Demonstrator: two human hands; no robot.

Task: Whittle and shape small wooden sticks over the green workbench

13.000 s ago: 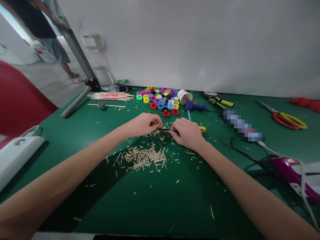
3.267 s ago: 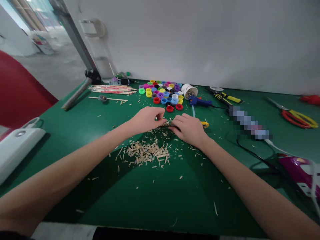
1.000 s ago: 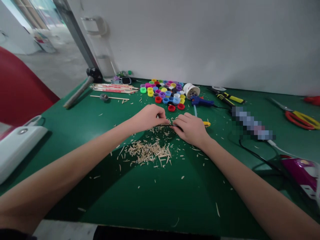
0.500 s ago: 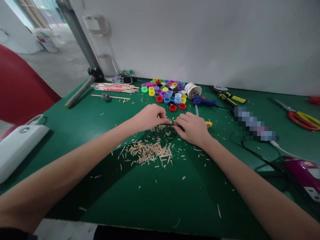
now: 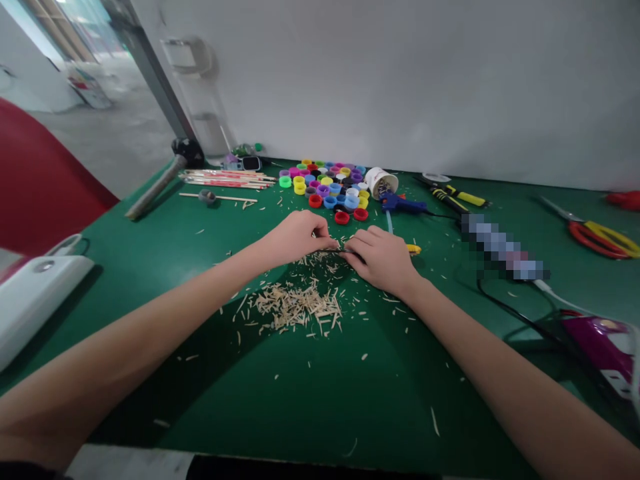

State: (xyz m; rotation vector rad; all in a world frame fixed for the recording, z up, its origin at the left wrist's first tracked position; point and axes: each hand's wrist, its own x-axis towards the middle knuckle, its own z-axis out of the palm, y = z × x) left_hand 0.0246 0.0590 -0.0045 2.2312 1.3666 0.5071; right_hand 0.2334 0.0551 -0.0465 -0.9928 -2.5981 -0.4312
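Both my hands meet on the green mat, just beyond a pile of pale wood slivers. My left hand is closed in a pinch on one end of a thin dark stick that lies low over the mat. My right hand is closed around a small cutter, and only the cutter's yellow end shows behind my knuckles. The blade and the place where it meets the stick are hidden by my fingers.
Several coloured plastic rings, a tipped white cup and a blue glue gun lie beyond my hands. Thin sticks lie far left, scissors far right. A purple device with a black cable sits right, a white device left.
My hands stay together at the same spot with the same grips. Only the view has shifted slightly.
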